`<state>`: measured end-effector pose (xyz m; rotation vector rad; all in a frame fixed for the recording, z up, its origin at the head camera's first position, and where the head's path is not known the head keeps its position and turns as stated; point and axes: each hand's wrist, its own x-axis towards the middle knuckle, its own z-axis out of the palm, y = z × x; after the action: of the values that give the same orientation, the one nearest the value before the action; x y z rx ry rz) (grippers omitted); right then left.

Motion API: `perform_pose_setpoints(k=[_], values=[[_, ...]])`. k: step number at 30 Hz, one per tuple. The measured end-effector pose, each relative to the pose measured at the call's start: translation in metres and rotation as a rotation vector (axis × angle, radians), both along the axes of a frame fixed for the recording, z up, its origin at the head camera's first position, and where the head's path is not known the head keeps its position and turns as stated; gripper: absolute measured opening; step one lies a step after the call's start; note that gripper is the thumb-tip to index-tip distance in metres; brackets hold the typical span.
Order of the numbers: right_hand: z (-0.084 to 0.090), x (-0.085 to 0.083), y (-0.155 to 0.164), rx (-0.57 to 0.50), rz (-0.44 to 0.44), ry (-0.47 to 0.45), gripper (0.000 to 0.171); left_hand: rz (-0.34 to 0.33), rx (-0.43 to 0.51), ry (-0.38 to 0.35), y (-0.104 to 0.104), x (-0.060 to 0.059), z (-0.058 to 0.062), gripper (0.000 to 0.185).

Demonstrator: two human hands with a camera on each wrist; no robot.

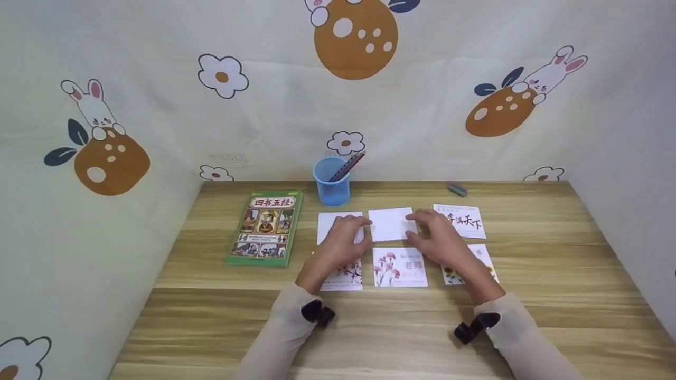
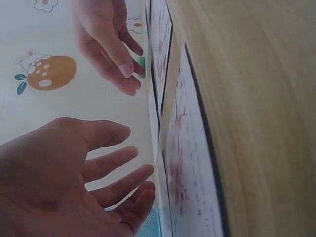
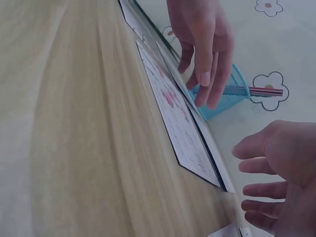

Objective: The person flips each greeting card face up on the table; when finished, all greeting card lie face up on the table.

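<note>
Hovering over the cards, the left hand (image 1: pixel 342 234) and right hand (image 1: pixel 437 236) spread relaxed fingers, holding nothing, either side of the blank white card (image 1: pixel 391 224) in the back row on the table (image 1: pixel 554 264). It looks light, thin, bendy and flat-lying, so an edge or corner seems the place to pinch.

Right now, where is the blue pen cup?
In the head view, the blue pen cup stands at the back of the wooden table, just right of the green book and behind the white cards.
</note>
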<state>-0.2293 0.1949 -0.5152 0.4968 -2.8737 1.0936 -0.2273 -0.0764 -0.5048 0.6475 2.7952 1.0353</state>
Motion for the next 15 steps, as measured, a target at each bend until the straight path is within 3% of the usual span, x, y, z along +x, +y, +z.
perform_pose_setpoints(k=[4,15], values=[[-0.0009,0.0017,0.0027,-0.016,0.025,-0.012,0.045,0.002,-0.015,-0.025,0.0004,0.0013,-0.0005,0.038],[-0.0035,0.0023,0.0077,-0.037,0.026,-0.032,0.044,0.040,-0.026,-0.007,0.0061,0.0041,0.0008,0.039]])
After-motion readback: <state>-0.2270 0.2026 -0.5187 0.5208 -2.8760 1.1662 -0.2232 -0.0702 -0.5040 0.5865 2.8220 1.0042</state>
